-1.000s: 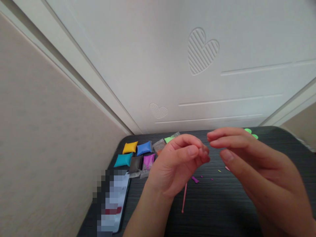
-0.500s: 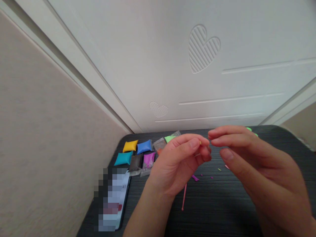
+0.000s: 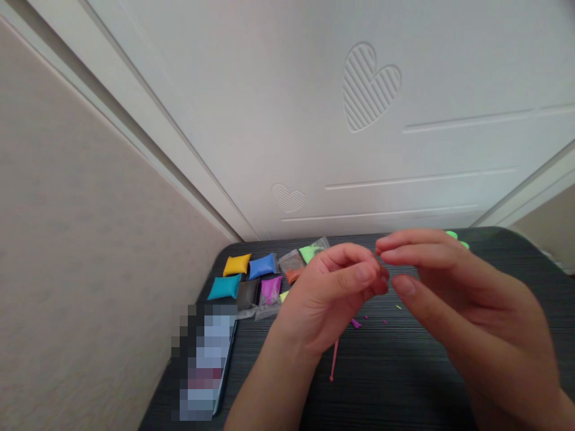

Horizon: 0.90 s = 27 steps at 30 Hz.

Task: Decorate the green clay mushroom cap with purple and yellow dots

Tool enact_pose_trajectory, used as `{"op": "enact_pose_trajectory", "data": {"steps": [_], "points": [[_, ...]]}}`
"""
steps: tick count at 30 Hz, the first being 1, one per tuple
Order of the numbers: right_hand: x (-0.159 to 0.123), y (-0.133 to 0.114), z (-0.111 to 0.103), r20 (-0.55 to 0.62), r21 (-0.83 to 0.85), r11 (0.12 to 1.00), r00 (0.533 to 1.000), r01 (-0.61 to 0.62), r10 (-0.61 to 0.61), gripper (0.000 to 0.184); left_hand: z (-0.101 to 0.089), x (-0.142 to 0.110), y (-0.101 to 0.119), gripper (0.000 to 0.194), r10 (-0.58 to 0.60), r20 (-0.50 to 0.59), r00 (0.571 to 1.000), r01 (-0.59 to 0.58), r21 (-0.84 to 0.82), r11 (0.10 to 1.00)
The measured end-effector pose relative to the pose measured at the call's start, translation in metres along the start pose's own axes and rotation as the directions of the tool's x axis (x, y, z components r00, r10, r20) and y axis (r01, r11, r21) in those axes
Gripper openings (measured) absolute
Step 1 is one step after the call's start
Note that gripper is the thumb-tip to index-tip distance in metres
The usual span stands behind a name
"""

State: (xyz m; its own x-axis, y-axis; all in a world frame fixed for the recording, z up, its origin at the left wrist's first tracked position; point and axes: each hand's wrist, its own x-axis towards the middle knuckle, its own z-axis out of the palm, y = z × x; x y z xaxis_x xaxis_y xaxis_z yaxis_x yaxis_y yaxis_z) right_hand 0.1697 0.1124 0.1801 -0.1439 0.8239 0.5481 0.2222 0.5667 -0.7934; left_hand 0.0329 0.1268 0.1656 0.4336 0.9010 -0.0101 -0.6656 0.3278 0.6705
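Note:
My left hand [image 3: 336, 293] is raised above the dark table with its thumb pressed against the curled fingers. A tiny yellow piece of clay showed in this pinch a moment ago; thumb and fingers hide it now. Close on the right, my right hand [image 3: 462, 293] hovers with thumb and fingers apart and nothing visible between them. Its fingertips nearly meet the left ones. Below the left hand lie a thin pink modelling tool [image 3: 333, 362], partly covered, and a purple clay scrap [image 3: 356, 323].
Clay packets in yellow [image 3: 236, 264], blue [image 3: 263, 266], teal [image 3: 224, 287], black [image 3: 247, 295], purple [image 3: 270, 290], orange [image 3: 294, 275] and green [image 3: 309, 252] lie at the back left. A phone [image 3: 209, 365] is nearer. Green pieces [image 3: 451, 234] sit behind my right hand. A white panel stands behind the table.
My left thumb and fingers have shifted slightly right and closed over the yellow bit, which no longer shows. The right fingertips have come a little closer to the left hand.

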Motion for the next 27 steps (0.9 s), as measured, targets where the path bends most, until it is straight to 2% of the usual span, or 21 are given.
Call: {"op": "enact_pose_trajectory", "data": {"steps": [5, 8, 11, 16, 20, 27], "points": [[0.000, 0.004, -0.007, 0.128, -0.184, 0.968, 0.981, 0.170, -0.148, 0.037, 0.000, -0.001, -0.003, 0.014, 0.008, -0.052, 0.999, -0.005, 0.048, 0.999], [0.001, 0.006, -0.012, 0.151, -0.274, 0.927, 0.963, 0.257, -0.222, 0.038, -0.001, 0.000, -0.003, 0.014, -0.014, -0.084, 0.996, 0.018, 0.042, 0.999], [0.002, 0.008, -0.014, 0.189, -0.297, 0.906, 0.948, 0.302, -0.254, 0.037, -0.005, 0.002, -0.001, 0.017, -0.048, -0.111, 0.993, 0.056, 0.075, 0.996], [0.006, 0.015, -0.013, 0.154, -0.317, 0.901, 0.954, 0.295, -0.258, 0.032, -0.008, 0.004, 0.000, 0.019, -0.018, -0.135, 0.991, 0.044, 0.195, 0.980], [0.008, 0.016, -0.012, 0.103, -0.345, 0.894, 0.958, 0.287, -0.268, 0.030, -0.007, 0.004, 0.003, 0.022, 0.070, -0.121, 0.990, -0.032, 0.287, 0.957], [0.009, 0.017, -0.009, 0.016, -0.268, 0.936, 0.972, 0.228, -0.233, 0.024, -0.006, 0.001, 0.007, 0.030, 0.155, -0.081, 0.984, -0.131, 0.245, 0.961]]}}
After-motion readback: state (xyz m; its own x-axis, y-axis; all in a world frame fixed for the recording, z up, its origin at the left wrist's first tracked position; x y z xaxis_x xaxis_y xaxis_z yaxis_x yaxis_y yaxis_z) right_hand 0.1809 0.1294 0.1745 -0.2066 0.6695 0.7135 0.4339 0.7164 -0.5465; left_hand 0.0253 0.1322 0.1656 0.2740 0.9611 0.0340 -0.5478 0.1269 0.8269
